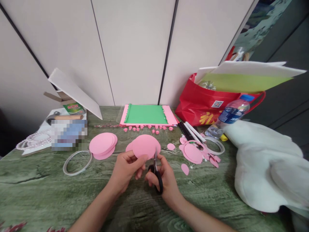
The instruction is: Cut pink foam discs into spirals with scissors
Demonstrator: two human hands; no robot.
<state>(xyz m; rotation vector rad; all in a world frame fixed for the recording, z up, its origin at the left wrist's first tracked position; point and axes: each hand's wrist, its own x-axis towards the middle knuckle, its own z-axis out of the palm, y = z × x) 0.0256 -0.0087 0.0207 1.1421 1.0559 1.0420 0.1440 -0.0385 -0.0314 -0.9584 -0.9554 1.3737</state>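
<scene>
Left fingers (140,162) pinch a pink paper disc (145,145); right fingers (164,163) grip black-handled scissors (155,162) at its right edge. If the disc slips, the cut could stray.

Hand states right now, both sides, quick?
Left hand: closed, pinching a pink paper disc at its near edge.
Right hand: closed around black-handled scissors, blades at the disc's right side.
</scene>
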